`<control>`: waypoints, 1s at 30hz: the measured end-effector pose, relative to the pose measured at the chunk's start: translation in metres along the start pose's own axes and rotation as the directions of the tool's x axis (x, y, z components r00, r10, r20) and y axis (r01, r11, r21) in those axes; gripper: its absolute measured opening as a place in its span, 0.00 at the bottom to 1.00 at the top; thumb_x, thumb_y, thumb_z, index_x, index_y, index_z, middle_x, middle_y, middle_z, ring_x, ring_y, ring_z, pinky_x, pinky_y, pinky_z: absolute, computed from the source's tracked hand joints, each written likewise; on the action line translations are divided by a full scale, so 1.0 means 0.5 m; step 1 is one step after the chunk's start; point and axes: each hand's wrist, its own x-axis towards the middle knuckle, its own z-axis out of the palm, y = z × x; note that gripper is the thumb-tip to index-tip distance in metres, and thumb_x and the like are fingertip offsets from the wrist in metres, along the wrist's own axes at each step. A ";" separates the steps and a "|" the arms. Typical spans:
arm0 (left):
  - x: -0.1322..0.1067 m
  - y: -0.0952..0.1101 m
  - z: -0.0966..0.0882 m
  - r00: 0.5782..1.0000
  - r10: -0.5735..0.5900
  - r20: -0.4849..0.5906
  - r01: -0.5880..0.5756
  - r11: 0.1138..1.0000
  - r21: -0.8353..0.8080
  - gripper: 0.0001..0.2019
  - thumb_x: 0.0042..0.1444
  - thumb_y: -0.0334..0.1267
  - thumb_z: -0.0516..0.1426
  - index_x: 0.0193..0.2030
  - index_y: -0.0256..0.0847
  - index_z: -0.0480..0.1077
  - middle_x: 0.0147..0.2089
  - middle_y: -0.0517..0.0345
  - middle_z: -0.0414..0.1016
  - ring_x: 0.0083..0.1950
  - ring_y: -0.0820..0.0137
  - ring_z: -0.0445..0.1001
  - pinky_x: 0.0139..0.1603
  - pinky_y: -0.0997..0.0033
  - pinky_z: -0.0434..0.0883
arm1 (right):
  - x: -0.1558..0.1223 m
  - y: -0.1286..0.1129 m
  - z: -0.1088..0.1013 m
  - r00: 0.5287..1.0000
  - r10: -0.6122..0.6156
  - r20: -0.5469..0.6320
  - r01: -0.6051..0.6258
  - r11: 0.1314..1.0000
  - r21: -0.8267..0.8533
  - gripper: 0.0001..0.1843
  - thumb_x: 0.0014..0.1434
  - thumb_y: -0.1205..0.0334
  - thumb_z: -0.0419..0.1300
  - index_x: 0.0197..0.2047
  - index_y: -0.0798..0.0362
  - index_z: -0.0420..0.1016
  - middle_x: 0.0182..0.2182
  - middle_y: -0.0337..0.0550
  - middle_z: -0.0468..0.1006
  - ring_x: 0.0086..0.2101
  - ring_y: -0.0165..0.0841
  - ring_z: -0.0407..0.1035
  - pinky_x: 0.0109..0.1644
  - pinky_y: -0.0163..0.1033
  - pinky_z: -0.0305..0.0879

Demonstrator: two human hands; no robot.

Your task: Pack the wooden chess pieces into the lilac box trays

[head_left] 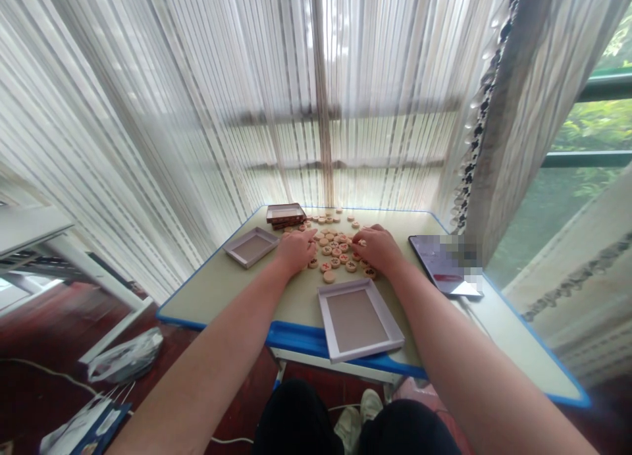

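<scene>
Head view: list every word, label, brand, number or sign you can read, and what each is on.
No text can be read with certainty.
Round pieces: red and dark marks on some, too small to read.
Tablet: screen partly pixelated, nothing legible.
Blue-and-white item on the floor: too blurred to tell whether it bears any print.

On the worktop point(217, 284), the left grip point(296, 249) and right grip point(381, 247) hide some wooden discs point(329, 277), so whether either pinches one cannot be told; the discs' characters are too small to read. At the worktop's right, pixelation masks part of the tablet point(434, 264). Left of the worktop, the view's edge cuts off a white table point(29, 234). Behind the worktop, the curtain point(197, 112) blurs the outdoors.
</scene>
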 end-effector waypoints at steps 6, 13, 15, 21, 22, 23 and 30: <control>0.000 -0.001 0.000 0.999 0.051 0.001 -0.051 0.997 -0.059 0.15 0.56 0.41 0.51 0.46 0.45 0.75 0.41 0.53 0.77 0.46 0.64 0.71 0.47 0.65 0.64 | 0.003 0.003 0.016 0.997 0.078 -0.006 -0.078 0.996 0.049 0.15 0.59 0.60 0.52 0.46 0.51 0.74 0.36 0.44 0.78 0.41 0.36 0.66 0.45 0.38 0.58; 0.006 -0.005 0.001 0.998 0.023 0.058 -0.019 0.997 -0.075 0.16 0.53 0.49 0.55 0.42 0.45 0.77 0.38 0.53 0.78 0.43 0.64 0.72 0.44 0.66 0.66 | 0.007 0.012 0.021 0.993 0.120 0.003 -0.120 0.992 0.036 0.16 0.61 0.59 0.49 0.45 0.52 0.75 0.36 0.46 0.78 0.42 0.38 0.65 0.46 0.39 0.58; 0.005 -0.005 0.002 0.999 0.009 0.051 -0.005 0.998 -0.065 0.16 0.52 0.49 0.55 0.41 0.45 0.77 0.37 0.53 0.78 0.42 0.64 0.72 0.44 0.66 0.66 | 0.007 0.016 0.024 0.994 0.106 -0.022 -0.106 0.994 0.023 0.17 0.62 0.61 0.47 0.43 0.52 0.76 0.39 0.46 0.77 0.42 0.37 0.65 0.48 0.39 0.57; 0.005 0.001 0.006 1.000 -0.018 0.013 0.019 0.993 -0.117 0.15 0.55 0.43 0.53 0.46 0.41 0.72 0.39 0.54 0.78 0.44 0.65 0.72 0.47 0.66 0.66 | 0.004 0.023 0.029 0.998 0.048 0.044 -0.048 0.999 -0.014 0.16 0.60 0.64 0.49 0.42 0.47 0.78 0.45 0.40 0.76 0.45 0.36 0.63 0.52 0.39 0.55; 0.005 0.002 0.006 1.000 -0.021 0.011 0.022 0.993 -0.118 0.15 0.56 0.42 0.52 0.47 0.41 0.72 0.40 0.54 0.77 0.45 0.65 0.72 0.48 0.67 0.66 | 0.004 0.022 0.027 0.997 0.053 0.057 -0.051 0.998 -0.027 0.16 0.60 0.63 0.49 0.41 0.47 0.78 0.44 0.40 0.76 0.45 0.36 0.63 0.52 0.39 0.55; 0.005 0.003 0.007 1.000 -0.021 0.013 0.023 0.993 -0.114 0.15 0.57 0.41 0.51 0.47 0.41 0.71 0.41 0.53 0.77 0.45 0.66 0.72 0.48 0.67 0.66 | 0.003 0.020 0.025 0.996 0.062 0.062 -0.059 0.997 -0.042 0.16 0.59 0.62 0.49 0.40 0.48 0.79 0.43 0.41 0.77 0.44 0.36 0.63 0.52 0.39 0.55; 0.008 0.000 0.015 0.999 -0.034 -0.040 0.030 0.993 -0.110 0.15 0.58 0.36 0.48 0.48 0.40 0.71 0.42 0.51 0.76 0.46 0.66 0.72 0.49 0.67 0.66 | 0.002 0.013 0.018 0.988 0.146 0.058 -0.141 0.986 -0.083 0.15 0.56 0.56 0.52 0.40 0.50 0.78 0.43 0.44 0.77 0.42 0.38 0.64 0.47 0.41 0.57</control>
